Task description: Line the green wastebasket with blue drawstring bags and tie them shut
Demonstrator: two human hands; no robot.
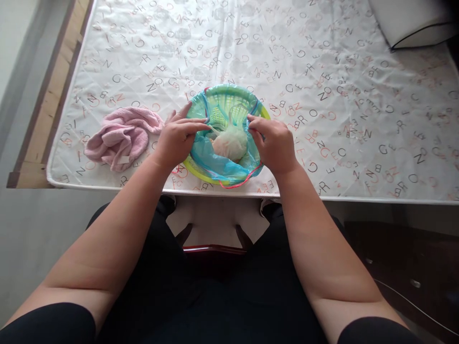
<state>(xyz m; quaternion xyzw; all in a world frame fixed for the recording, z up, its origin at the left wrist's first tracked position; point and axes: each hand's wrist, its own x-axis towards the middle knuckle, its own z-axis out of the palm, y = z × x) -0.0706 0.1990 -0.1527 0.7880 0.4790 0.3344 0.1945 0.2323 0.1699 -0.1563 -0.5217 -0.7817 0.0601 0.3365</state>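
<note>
A yellow-green plastic basket (264,112) stands near the front edge of the mattress, lined with a thin blue plastic bag (222,167) whose red drawstring (240,183) hangs over the near rim. Inside sits a knotted translucent bag (231,142) with something pale and rounded in it; its contents are unclear. At the basket's left side my left hand (178,135) pinches the blue bag's edge between thumb and fingers. Opposite it, my right hand (273,142) is closed on the bag's edge at the right side.
A crumpled pink towel (124,136) lies left of the basket. The mattress (340,143) has a white cover printed with letters. At the far right is a white item with dark piping (412,28). A wooden bed frame (43,110) runs along the left.
</note>
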